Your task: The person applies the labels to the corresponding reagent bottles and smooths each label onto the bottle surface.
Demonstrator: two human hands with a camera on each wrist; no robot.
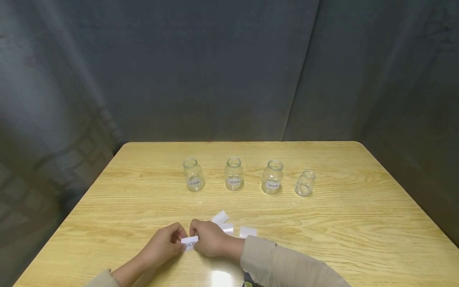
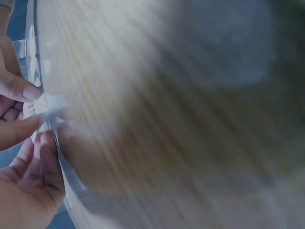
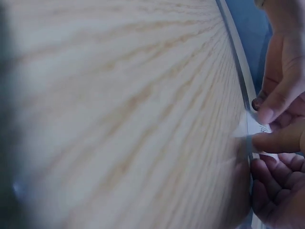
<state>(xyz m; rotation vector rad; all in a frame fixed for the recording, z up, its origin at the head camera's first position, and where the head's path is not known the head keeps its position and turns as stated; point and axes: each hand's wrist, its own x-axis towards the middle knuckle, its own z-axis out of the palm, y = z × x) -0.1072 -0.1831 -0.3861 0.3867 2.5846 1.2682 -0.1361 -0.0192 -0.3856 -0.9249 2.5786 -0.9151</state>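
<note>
Near the front of the table, a small white label [image 1: 189, 242] with dark handwritten-looking characters is held up between both hands. My left hand [image 1: 161, 246] pinches its left end with thumb and fingers, while the right hand [image 1: 212, 240] pinches the right end. In the left wrist view the label [image 2: 31, 109] shows between the fingertips of both hands. The right wrist view catches the same label [image 3: 259, 128] at its right side, partly covered by thumbs. Just beyond the right hand lie loose white labels [image 1: 220, 217], one of them [image 1: 248, 232] beside the sleeve.
Along the back stands a row of clear glass jars: a left jar [image 1: 193, 175], a middle jar [image 1: 234, 174] and a right jar [image 1: 272, 177], each labelled. A smaller jar [image 1: 305, 183] without a visible label ends the row. Dark curtains [image 1: 215, 71] hang behind the wooden table [image 1: 358, 223].
</note>
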